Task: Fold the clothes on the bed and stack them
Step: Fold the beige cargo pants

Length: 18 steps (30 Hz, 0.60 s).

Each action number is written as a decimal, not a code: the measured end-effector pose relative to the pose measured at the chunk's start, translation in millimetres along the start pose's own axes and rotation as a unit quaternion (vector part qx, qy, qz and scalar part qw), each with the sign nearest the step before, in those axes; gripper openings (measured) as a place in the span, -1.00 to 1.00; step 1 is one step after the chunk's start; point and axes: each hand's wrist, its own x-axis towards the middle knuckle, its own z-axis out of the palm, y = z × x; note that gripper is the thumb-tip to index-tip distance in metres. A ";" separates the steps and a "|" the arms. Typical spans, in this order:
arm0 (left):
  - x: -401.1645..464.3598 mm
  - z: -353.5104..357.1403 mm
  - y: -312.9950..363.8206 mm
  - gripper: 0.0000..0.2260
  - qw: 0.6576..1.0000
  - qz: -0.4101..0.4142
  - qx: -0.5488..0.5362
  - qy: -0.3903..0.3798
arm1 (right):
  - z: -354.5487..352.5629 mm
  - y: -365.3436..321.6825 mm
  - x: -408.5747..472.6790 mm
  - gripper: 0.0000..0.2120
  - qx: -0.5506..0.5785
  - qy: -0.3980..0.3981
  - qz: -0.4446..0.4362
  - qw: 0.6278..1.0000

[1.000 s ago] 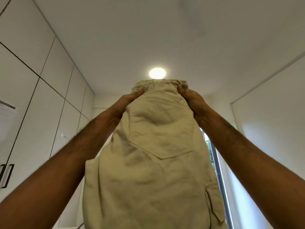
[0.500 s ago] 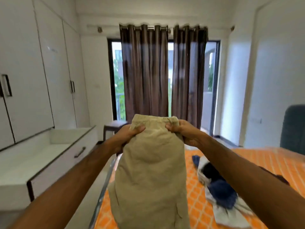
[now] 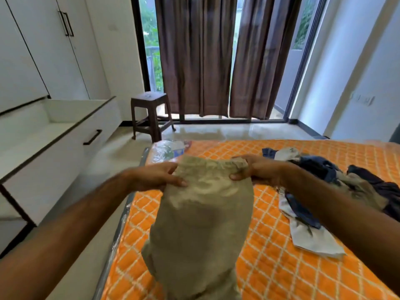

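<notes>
1. Khaki cloth fills the middle of my head view: the beige trousers hang from their waistband over the near part of the bed, apart from the other clothes.
2. My left hand pinches the waistband's left corner, thumb on the front of the fabric.
3. My right hand pinches the right corner the same way, fingers curled round the gathered elastic edge.
4. I see the orange quilted bedcover under the trousers; whether their lower end touches it I cannot tell.
5. To my right lies a loose pile of clothes, dark blue and white pieces tangled together, unfolded.
6. Beyond the bed stand a brown stool and brown curtains; white wardrobes line the left wall.
</notes>
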 end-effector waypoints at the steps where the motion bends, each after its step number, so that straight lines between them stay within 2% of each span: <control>1: 22.5 -19.3 11.3 -0.55 0.995 0.021 0.059 0.080 | -15.8 -12.0 24.4 -0.71 -0.065 0.075 -0.024 0.995; 2: 52.5 -44.7 22.0 -0.53 0.973 0.052 0.121 0.187 | -36.5 -24.5 56.8 -0.65 -0.122 0.179 -0.045 0.975; 3: 76.1 -66.6 33.0 -0.52 0.930 0.078 0.177 0.312 | -50.7 -36.8 84.8 -0.63 -0.178 0.309 -0.069 0.932; 4: 103.0 -87.5 38.0 -0.54 0.876 0.090 0.225 0.418 | -60.2 -44.1 112.9 -0.64 -0.233 0.424 -0.085 0.871; 5: 122.7 -98.6 36.0 -0.55 0.823 0.088 0.273 0.491 | -63.6 -42.6 134.6 -0.63 -0.276 0.501 -0.085 0.816; 6: 141.5 -103.5 27.0 -0.55 0.790 0.082 0.315 0.521 | -58.8 -32.7 152.7 -0.60 -0.292 0.526 -0.065 0.796; 7: 162.0 -101.1 0.8 -0.52 0.789 0.073 0.336 0.509 | -50.2 -7.0 173.0 -0.59 -0.293 0.499 -0.032 0.815; 9: 175.6 -67.4 -67.2 -0.41 0.834 0.046 0.362 0.413 | -12.3 68.9 193.4 -0.54 -0.336 0.328 0.055 0.881; 11: 168.9 -17.1 -145.8 -0.27 0.885 -0.008 0.358 0.297 | 39.9 152.1 177.0 -0.40 -0.398 0.165 0.142 0.891; 12: 159.9 11.6 -184.2 -0.18 0.902 -0.036 0.350 0.249 | 66.4 188.1 160.3 -0.37 -0.402 0.127 0.177 0.889; 14: 134.3 62.8 -240.3 -0.04 0.918 -0.073 0.335 0.199 | 105.5 237.1 121.2 -0.34 -0.421 0.109 0.191 0.880; 16: 104.5 101.0 -263.2 -0.02 0.924 -0.093 0.298 0.221 | 124.9 257.4 87.4 -0.33 -0.436 0.139 0.153 0.876; 18: 73.5 128.8 -262.3 -0.06 0.925 -0.090 0.245 0.277 | 136.3 258.1 52.9 -0.27 -0.401 0.176 0.124 0.891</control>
